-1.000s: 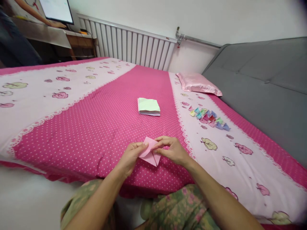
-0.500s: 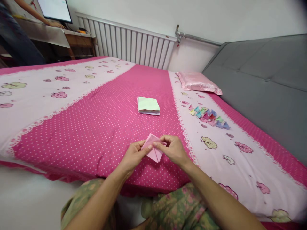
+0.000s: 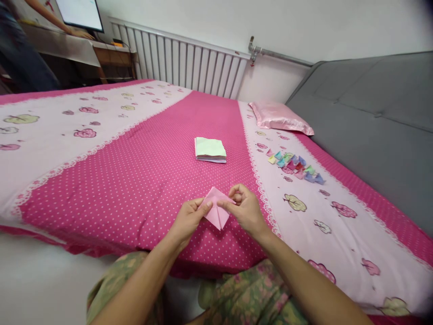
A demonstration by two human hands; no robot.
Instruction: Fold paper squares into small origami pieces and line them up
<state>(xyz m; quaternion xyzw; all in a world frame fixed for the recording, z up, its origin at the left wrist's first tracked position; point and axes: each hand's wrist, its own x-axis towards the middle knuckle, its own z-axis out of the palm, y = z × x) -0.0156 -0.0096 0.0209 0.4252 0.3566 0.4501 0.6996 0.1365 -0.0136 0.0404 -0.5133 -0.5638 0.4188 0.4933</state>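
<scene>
A pink sheet of origami paper point(image 3: 216, 216), folded into a diamond with a crease down its lower half, is held up above the near part of the bed. My left hand point(image 3: 189, 219) pinches its left corner, thumb on top and fingers beneath. At the right corner, my right hand point(image 3: 248, 210) has its thumb lying on the paper and its fingers curled at the edge. Beyond the hands lies a stack of square paper point(image 3: 210, 148), pale green on top. Several small folded paper pieces point(image 3: 299, 166) in many colours sit together to the right.
The bed wears a pink dotted and tree-printed sheet point(image 3: 135, 171). A pink satin pillow point(image 3: 280, 118) rests by the grey headboard point(image 3: 372, 95). A radiator point(image 3: 182, 58) runs along the wall. Another person's arm point(image 3: 50, 18) reaches over a desk with a monitor point(image 3: 81, 16).
My right fingers have lifted and curled a little away from the paper's right corner, while its thumb stays on it. The left hand keeps its pinch.
</scene>
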